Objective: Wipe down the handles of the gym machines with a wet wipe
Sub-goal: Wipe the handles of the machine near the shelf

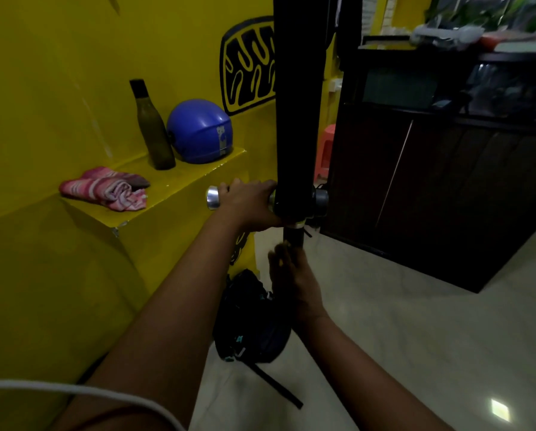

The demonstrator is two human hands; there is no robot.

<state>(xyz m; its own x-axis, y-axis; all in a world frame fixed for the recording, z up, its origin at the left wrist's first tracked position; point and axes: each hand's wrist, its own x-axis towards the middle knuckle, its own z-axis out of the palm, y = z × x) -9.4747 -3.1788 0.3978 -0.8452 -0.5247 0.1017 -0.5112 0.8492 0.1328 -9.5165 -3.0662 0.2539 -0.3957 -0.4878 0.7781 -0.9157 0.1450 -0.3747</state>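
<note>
Your left hand (248,202) wraps the chrome-capped horizontal bar handle (213,198) beside the black upright post (298,119). Your blurred right hand (293,275) stretches straight fingers up to the short black lower grip (294,236). No wet wipe shows, so wiping seems barely begun.

Illumination is dim overall. A bright reflection marks the glossy floor (416,321) at lower right. The right hand (291,275) shows motion blur. Wide-angle distortion curves the frame edges; the upper-right background is soft.
</note>
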